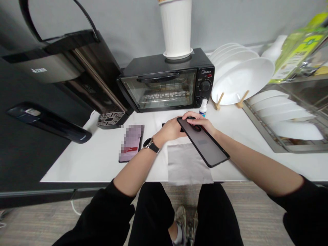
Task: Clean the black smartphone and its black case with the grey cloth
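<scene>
My right hand (pixel 202 123) is closed on a translucent grey phone case (pixel 207 143) with a black rim, fingers over its upper end and thumb by the dark camera ring. The case is tilted above the counter. My left hand (pixel 173 130), with a watch (pixel 151 145) on the wrist, is curled at the upper left edge of the case, which hides most of its fingers. A small dark object shows beside that hand, too covered to name. A grey cloth (pixel 184 164) lies below the case. Left of my wrist a phone (pixel 132 143) lies screen up.
A small spray bottle (pixel 203 107) stands behind my right hand, near the toaster oven (pixel 164 85) with a white pot (pixel 176 27) on top. A drink machine (pixel 89 75) is at left. White plates (pixel 243 78) and a sink (pixel 266 136) with dishes are at right.
</scene>
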A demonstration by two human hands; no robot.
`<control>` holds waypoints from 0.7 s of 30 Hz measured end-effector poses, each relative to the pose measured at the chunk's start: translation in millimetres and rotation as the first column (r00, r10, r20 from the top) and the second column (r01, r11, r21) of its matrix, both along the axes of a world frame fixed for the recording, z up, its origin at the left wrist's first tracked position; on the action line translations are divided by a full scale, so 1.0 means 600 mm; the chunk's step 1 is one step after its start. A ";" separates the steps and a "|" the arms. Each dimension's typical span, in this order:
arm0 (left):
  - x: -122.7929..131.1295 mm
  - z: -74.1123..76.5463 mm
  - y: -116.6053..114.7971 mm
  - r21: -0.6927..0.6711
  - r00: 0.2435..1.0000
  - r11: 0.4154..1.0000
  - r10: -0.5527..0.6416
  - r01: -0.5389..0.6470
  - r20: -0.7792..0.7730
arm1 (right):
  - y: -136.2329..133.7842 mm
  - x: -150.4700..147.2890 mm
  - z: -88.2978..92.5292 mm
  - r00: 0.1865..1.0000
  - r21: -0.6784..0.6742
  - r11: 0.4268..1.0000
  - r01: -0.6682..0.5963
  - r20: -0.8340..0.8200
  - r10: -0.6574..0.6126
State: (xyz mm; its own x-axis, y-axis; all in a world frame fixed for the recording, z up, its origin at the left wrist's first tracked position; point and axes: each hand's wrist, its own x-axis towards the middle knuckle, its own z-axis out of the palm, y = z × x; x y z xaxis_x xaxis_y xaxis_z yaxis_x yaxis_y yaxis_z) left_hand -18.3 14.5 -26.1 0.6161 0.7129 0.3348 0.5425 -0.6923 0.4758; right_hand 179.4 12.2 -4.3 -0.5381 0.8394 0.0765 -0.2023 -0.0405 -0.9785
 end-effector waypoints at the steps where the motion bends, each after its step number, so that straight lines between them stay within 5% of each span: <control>1: 0.000 -0.001 0.001 0.006 1.000 1.000 0.009 -0.009 -0.005 | -0.002 0.000 0.000 1.000 -0.003 1.000 0.000 -0.003 0.000; 6: -0.002 0.007 0.004 0.017 0.999 0.999 0.050 -0.050 -0.004 | -0.012 -0.008 0.004 0.999 0.017 0.999 0.035 -0.004 -0.035; 10: -0.010 0.047 -0.019 0.001 0.992 0.994 0.113 -0.113 0.050 | -0.025 -0.017 0.018 0.985 0.104 0.979 0.173 -0.012 -0.173; 14: -0.035 0.093 -0.106 -0.026 0.944 0.970 0.241 -0.241 0.226 | -0.059 -0.008 0.036 0.929 0.248 0.900 0.359 -0.006 -0.369; 17: -0.057 0.097 -0.197 -0.262 0.841 0.933 0.339 -0.245 0.421 | -0.101 -0.001 0.029 0.865 0.336 0.820 0.463 0.031 -0.501; 19: -0.064 0.085 -0.250 -0.306 0.874 0.925 0.331 -0.226 0.356 | -0.133 -0.005 0.013 0.834 0.358 0.794 0.491 0.069 -0.547; 21: -0.062 0.066 -0.287 -0.233 0.887 0.899 0.417 -0.371 0.197 | -0.163 -0.014 -0.006 0.828 0.367 0.798 0.477 0.117 -0.549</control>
